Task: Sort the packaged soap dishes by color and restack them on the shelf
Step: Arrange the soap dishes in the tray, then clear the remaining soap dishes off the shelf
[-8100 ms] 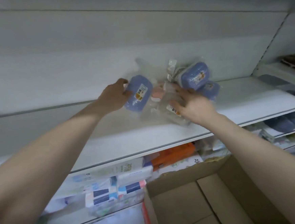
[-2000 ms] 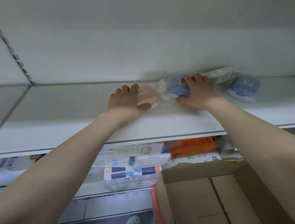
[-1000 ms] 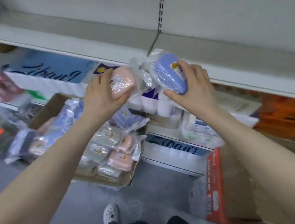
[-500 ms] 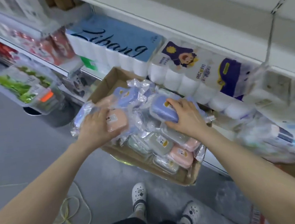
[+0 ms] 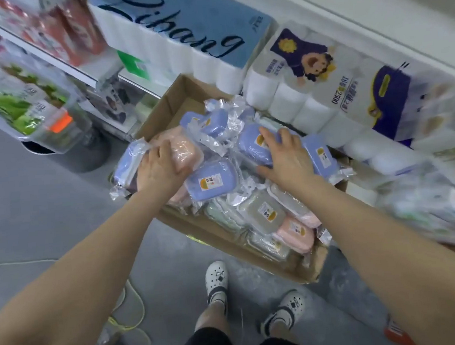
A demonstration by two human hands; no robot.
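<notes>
I am reading "Zibang" in big dark letters on the blue tissue pack (image 5: 195, 19). The soap dish stickers are showing too blurry.

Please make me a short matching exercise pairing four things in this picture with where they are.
Things:
1. left hand
2. right hand
3. pink soap dish
4. toilet paper pack

Places:
a. on a blue soap dish
b. near corner of the cardboard box
c. on a peach soap dish
d. on the shelf behind the box

Pairs: 1-c, 2-a, 3-b, 4-d
</notes>
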